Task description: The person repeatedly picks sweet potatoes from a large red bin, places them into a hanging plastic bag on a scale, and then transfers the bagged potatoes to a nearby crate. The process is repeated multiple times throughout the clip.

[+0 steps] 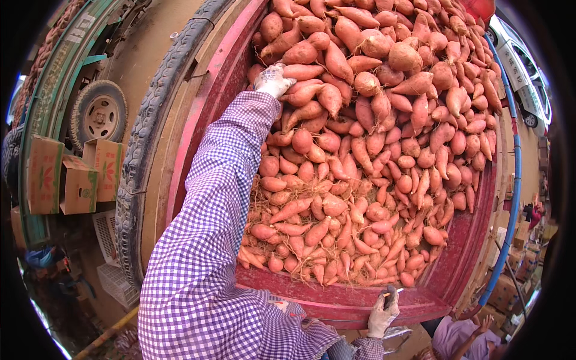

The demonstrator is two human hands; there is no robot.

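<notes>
In a white work glove, my left hand point(271, 81) reaches out to the far left part of a heap of sweet potatoes point(360, 148). Its thumb and fingers lie against the left end of one sweet potato point(303, 72), beside the red side wall of the truck bed point(216, 85). Whether the fingers close around it is not plain. My right hand point(384, 313), also gloved with dark fingertips, is by the near red wall point(333, 306) and holds a cigarette point(396, 291) between its fingers. Thin roots hang from many of the sweet potatoes near me.
A worn tire point(150, 121) hangs along the bed's left outside. Beyond it are cardboard boxes point(78, 189), plastic crates point(117, 283) and a green truck point(49, 90). A blue rail point(513, 180) runs along the right. A person point(465, 337) is at lower right; a white car point(519, 67) stands beyond.
</notes>
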